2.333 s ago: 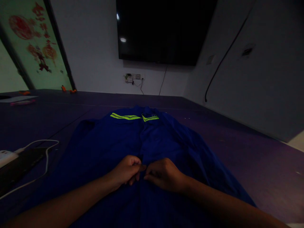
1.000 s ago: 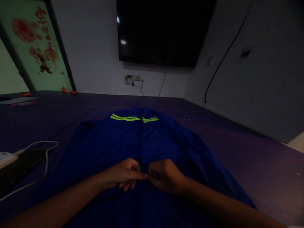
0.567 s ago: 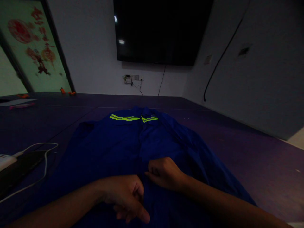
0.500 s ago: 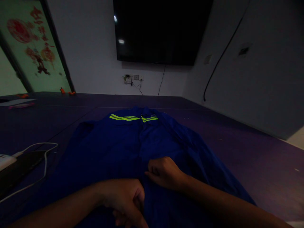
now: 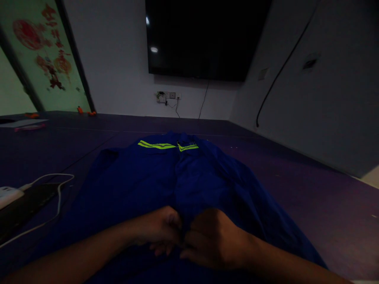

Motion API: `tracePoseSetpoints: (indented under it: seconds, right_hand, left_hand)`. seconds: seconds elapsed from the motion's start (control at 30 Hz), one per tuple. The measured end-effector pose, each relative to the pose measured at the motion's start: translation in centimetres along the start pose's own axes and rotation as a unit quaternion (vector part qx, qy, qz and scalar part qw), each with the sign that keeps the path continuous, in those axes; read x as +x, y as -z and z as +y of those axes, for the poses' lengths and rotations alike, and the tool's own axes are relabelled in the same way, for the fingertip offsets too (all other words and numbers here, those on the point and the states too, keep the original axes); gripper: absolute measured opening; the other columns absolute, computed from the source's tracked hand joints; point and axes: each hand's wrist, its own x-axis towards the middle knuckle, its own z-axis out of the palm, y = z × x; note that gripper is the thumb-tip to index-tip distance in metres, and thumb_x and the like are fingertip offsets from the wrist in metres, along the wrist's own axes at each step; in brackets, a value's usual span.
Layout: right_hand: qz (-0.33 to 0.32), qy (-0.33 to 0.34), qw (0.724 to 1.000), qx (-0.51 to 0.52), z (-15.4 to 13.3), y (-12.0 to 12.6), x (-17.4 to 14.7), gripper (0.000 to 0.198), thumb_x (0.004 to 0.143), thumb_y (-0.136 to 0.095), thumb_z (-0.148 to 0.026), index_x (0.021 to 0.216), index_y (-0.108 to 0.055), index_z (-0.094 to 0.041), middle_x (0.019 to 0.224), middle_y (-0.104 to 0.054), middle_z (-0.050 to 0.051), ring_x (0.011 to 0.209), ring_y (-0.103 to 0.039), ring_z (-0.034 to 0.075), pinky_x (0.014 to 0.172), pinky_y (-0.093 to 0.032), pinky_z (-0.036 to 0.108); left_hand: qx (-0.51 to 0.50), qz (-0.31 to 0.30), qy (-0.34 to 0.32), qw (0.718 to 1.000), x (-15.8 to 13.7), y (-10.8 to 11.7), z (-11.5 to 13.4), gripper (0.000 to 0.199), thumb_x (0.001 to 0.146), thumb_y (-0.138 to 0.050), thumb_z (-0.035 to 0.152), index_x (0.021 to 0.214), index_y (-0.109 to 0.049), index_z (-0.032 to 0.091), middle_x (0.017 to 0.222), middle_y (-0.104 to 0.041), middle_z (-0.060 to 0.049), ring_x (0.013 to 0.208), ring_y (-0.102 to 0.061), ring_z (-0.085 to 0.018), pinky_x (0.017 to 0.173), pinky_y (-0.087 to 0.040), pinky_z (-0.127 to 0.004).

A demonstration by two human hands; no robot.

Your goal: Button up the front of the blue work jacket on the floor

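A dark blue work jacket [image 5: 148, 169] lies spread out, front side up, with its collar at the far end. Yellow-green reflective strips cross its chest, and its front opening runs down the middle towards me. Over the lower part of that opening, my left hand [image 5: 162, 228] is closed, thumb and forefinger pinched at the jacket's front edge. Close beside it on the right, my right hand [image 5: 214, 238] is closed too, its curled fingertips at the same edge. The cloth between the fingers is dark and mostly hidden.
On the left, a white charger [image 5: 10, 196] with a white cable [image 5: 59, 197] rests by a dark flat object [image 5: 29, 209]. The purple floor [image 5: 296, 177] reaches the wall, where a large black television [image 5: 207, 39] hangs. A black cable [image 5: 275, 73] hangs at right.
My left hand has moved up and away from me along the front opening. My right hand has come down towards it, so the two are now almost touching.
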Motion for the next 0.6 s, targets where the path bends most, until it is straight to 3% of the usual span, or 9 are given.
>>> tracePoseSetpoints:
  seconds: [0.1,0.33,0.6]
  right_hand:
    - [-0.036,0.026,0.999,0.007,-0.69,-0.35,-0.02,0.026,0.085,-0.046,-0.037,0.070,-0.054,-0.018,0.056,-0.055,-0.001,0.048,-0.047,0.009,0.044,-0.025,0.026]
    - [-0.059,0.016,0.997,0.054,-0.47,-0.92,-0.03,0.021,0.085,-0.047,-0.036,0.083,-0.057,-0.018,0.066,-0.061,-0.001,0.057,-0.053,0.010,0.049,-0.033,0.025]
    - [-0.028,0.033,0.998,0.040,-0.28,-0.89,-0.19,0.026,0.083,-0.046,-0.035,0.066,-0.056,-0.018,0.056,-0.057,-0.001,0.049,-0.049,0.009,0.045,-0.028,0.026]
  left_hand:
    - [-0.005,0.006,0.000,1.000,0.11,-0.11,-0.14,0.012,0.060,-0.049,0.016,0.049,-0.052,0.013,0.037,-0.050,0.004,0.025,-0.040,-0.005,0.024,-0.022,-0.013]
    - [-0.005,-0.007,0.011,1.000,0.11,-0.09,-0.29,0.011,0.060,-0.047,0.017,0.051,-0.051,0.013,0.040,-0.051,0.003,0.027,-0.040,-0.006,0.026,-0.023,-0.015]
    - [-0.029,-0.005,0.013,0.999,0.21,0.05,-0.47,0.017,0.065,-0.049,0.022,0.050,-0.051,0.013,0.040,-0.052,0.003,0.027,-0.041,-0.006,0.024,-0.023,-0.015]
